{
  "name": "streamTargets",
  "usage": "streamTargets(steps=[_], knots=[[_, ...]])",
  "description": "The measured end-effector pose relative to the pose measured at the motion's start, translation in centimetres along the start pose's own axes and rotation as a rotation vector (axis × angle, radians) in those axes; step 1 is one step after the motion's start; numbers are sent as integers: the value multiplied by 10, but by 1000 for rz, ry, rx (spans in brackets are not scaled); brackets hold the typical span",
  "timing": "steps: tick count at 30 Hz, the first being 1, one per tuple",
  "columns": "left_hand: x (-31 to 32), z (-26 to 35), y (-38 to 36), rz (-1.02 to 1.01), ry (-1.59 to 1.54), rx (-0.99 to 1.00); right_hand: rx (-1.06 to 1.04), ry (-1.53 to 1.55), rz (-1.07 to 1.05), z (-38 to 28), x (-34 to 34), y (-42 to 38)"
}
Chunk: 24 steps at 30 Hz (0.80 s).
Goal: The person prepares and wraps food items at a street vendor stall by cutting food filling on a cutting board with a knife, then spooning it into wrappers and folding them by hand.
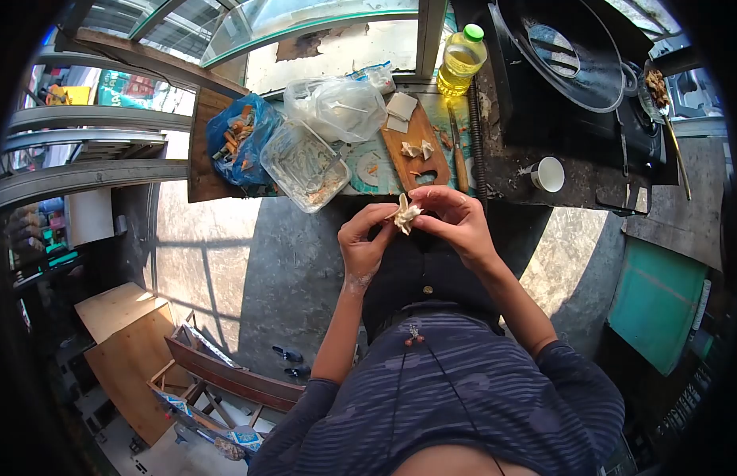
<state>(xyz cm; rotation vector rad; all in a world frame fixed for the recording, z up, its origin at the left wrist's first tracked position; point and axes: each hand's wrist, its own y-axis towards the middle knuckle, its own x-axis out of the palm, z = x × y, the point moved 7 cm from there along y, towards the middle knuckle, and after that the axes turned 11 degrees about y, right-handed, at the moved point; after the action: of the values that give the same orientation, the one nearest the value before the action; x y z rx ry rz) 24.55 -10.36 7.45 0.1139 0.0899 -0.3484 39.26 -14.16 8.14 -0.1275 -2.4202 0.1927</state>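
Observation:
Between my two hands, in front of the counter's edge, is a small pale folded wonton (406,216). My left hand (367,240) pinches it from the left, and powdery white marks show on that wrist. From the other side my right hand (457,225) grips it between thumb and fingers. Just beyond lies a wooden cutting board (416,136) with a few folded wontons (417,150) on it. Square wrappers (401,109) are piled at its far end. A clear plastic container (306,164) smeared with filling stands to the left.
A wooden-handled knife (457,151) lies right of the board, below an oil bottle (463,62). A blue bag (243,141) holds orange scraps. At right are a large wok (562,47) on a stove, a white cup (548,174) and a strainer (656,86) with browned food.

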Motion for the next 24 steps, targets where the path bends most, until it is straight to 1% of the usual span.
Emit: streamTargets(steps=[5, 8, 11, 15, 18, 20, 23, 24], knots=[[-2, 2, -8, 11, -9, -1, 6, 25, -24, -2, 4, -3], [-1, 8, -8, 26, 45, 13, -60, -16, -48, -2, 2, -5], [0, 14, -6, 12, 188, 29, -131, -152, -49, -5, -1, -6], [7, 13, -3, -46, 337, 78, -150, -363, -8, -1, -19, -7], [17, -6, 0, -100, 430, 81, -128, -512, 30, 10, -41, -5], [20, -27, 6, -81, 436, -30, -79, -639, 87, 14, -53, -5], [19, -81, 17, -27, 474, -152, -111, -805, 206, 11, -83, -6], [20, -98, 22, -11, 497, -197, -113, -803, 253, 7, -91, -7]])
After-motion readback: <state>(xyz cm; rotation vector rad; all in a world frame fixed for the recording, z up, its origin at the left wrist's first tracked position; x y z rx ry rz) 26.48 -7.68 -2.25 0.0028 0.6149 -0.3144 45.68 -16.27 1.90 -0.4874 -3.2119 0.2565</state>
